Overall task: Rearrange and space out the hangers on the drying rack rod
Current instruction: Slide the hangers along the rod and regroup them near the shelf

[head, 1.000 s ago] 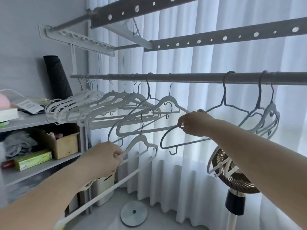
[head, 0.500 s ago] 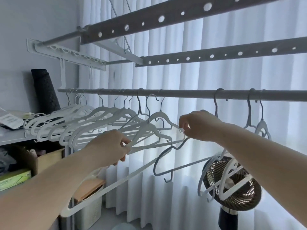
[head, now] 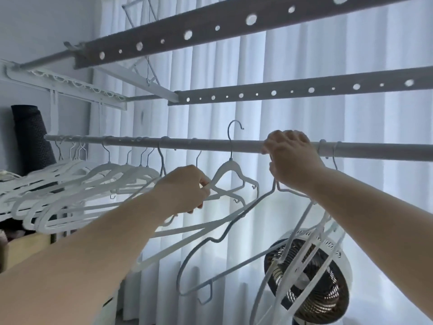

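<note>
right hand [head: 290, 158] risen to rod [head: 210, 144] gripping grey hanger [head: 234, 269], left hand [head: 185, 188] holding white hanger [head: 230, 168]

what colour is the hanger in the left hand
White hanger with a grey hook, best in the head view.

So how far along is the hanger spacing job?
Early on. Done: two hangers sit at the rod's right end, clear of the bunch. In hand: the right hand grips the grey hanger at the rod; the left hand holds a white hanger, hook lifted above the rod. Left: the crowded white hangers at the left end need spreading.
</note>
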